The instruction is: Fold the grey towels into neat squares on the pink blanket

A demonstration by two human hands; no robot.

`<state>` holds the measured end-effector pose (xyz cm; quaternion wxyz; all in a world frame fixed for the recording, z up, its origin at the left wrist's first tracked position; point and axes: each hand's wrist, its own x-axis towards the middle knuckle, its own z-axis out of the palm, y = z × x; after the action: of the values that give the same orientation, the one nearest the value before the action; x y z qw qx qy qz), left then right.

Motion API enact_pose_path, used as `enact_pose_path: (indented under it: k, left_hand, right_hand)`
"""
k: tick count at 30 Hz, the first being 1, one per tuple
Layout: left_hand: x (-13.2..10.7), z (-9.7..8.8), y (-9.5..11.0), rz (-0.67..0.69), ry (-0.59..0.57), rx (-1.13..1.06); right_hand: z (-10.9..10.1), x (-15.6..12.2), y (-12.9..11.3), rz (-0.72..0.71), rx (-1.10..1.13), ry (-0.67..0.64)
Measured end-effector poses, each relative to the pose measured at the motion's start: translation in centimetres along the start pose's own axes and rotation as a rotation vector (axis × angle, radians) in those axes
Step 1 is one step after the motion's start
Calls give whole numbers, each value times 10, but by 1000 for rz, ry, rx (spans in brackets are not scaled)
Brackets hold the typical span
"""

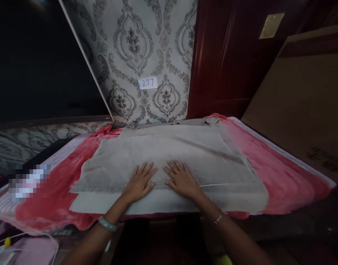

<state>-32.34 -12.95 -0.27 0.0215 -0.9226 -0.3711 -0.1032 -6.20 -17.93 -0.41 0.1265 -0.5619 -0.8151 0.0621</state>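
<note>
Forearms (87, 241) nearest the camera, a greenish bangle (107, 224) on the left and a slim bracelet (218, 219) on the right, reaches forward between a dark screen (41, 62) at left and a brown carton (301, 92) at right. Rests the left hand (139, 184) flat near the front edge of a layered grey cloth (157, 147) on a red blanket (56, 191), fingers (149, 188) spread and released, grasping nothing. Just to the right, rests the right hand (183, 181) the same way, palm down, fingers splayed and free of any grip. Appears, by this pose, to be pressing or smoothing the cloth flat. Likely calls next for light, even strokes toward the dark streak (213, 149) at right, without skewing the layers.
</note>
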Motion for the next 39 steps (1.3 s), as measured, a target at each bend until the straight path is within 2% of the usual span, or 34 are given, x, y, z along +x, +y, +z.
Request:
enact_pose_path:
  k: [10,21,25,28,31,34,36,39]
  left_hand:
    - [7,1,1,-23,-44,14]
    - [13,1,3,0,1,-14]
    - [14,3,-4,-13,-29,-15]
    - [21,-5,-16,24,-83,-54]
    - [43,-22,-18,111,-95,-123]
    - [81,-35,-1,254,-68,-214]
    - [111,-35,16,340,-75,-251]
    - [152,-23,39,414,-116,-233]
  right_hand:
    - [2,2,3,19,-18,44]
    - [-8,2,1,28,-8,50]
    - [-9,1,5,35,55,74]
    - [-5,1,10,24,155,124]
    - [0,4,19,3,339,219]
    - [-1,4,36,63,652,380]
    - [-10,0,58,171,832,500]
    - [-35,-14,107,343,934,716]
